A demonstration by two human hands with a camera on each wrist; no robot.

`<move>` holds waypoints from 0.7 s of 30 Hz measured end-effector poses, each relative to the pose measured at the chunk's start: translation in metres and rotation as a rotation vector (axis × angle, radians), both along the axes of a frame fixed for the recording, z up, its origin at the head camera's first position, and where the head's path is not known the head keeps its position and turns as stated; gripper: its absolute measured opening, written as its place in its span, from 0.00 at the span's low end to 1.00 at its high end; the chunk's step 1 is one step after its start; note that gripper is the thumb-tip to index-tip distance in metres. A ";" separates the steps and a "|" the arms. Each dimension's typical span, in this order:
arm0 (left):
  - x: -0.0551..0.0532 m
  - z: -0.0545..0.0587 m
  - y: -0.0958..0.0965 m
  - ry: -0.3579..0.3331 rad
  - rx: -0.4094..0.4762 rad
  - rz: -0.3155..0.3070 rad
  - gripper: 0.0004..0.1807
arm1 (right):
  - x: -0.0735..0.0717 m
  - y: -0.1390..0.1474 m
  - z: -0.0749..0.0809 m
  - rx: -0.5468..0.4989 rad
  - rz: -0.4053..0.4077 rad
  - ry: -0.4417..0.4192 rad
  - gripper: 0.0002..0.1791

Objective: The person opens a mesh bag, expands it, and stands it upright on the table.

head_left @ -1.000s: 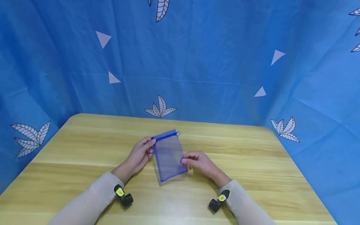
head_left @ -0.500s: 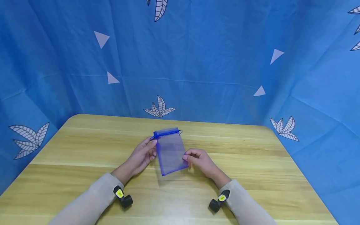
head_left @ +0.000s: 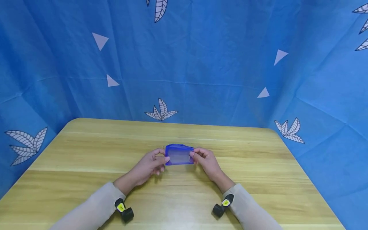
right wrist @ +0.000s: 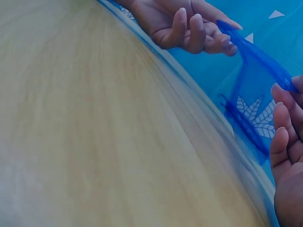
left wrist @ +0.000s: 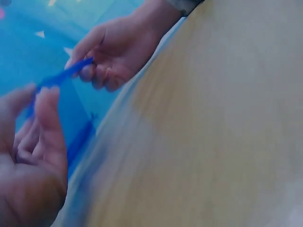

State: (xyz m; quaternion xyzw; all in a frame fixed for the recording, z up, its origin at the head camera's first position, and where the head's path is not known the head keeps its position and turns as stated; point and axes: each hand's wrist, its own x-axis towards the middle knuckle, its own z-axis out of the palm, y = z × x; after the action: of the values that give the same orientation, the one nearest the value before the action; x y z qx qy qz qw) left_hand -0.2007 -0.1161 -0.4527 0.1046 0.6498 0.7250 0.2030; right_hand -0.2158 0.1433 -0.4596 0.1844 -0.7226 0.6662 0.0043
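A sheer blue drawstring pouch (head_left: pixel 179 156) is stretched between my two hands over the table, and looks shortened in the head view. Thumb and fingers of my left hand (head_left: pixel 151 164) pinch its left side. On the right side, my right hand (head_left: pixel 207 162) pinches it between thumb and forefinger. In the right wrist view the pouch (right wrist: pixel 260 71) hangs from a taut folded edge held by both hands; its darker drawstring band and a small cord loop are lower, close over the table. The leaf print of the curtain shows through the mesh.
The wood-grain table (head_left: pixel 244 143) extends around both hands. A blue curtain (head_left: pixel 201 64) with white leaves and triangles hangs behind it and along both sides. Black wrist cameras (head_left: pixel 126 214) sit on the beige cuffs.
The pouch has tipped from lying tall toward me to a short, wide shape. My left hand has moved right and down from the drawstring end; my right hand has risen slightly.
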 end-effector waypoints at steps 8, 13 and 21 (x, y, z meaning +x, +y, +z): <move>0.010 0.016 0.004 0.082 -0.072 0.155 0.13 | 0.002 0.001 0.001 -0.027 0.030 0.062 0.13; 0.011 0.021 0.004 0.069 -0.061 0.216 0.12 | 0.006 0.000 0.002 -0.017 0.040 0.120 0.08; 0.013 0.026 0.003 0.056 -0.041 0.223 0.16 | 0.008 -0.003 0.005 -0.033 0.032 0.185 0.13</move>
State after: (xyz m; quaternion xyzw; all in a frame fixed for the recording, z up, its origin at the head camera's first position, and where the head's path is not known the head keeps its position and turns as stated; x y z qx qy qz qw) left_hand -0.1877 -0.1130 -0.4265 0.0476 0.6775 0.7264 0.1049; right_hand -0.2078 0.1399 -0.4551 0.2564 -0.7050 0.6583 0.0633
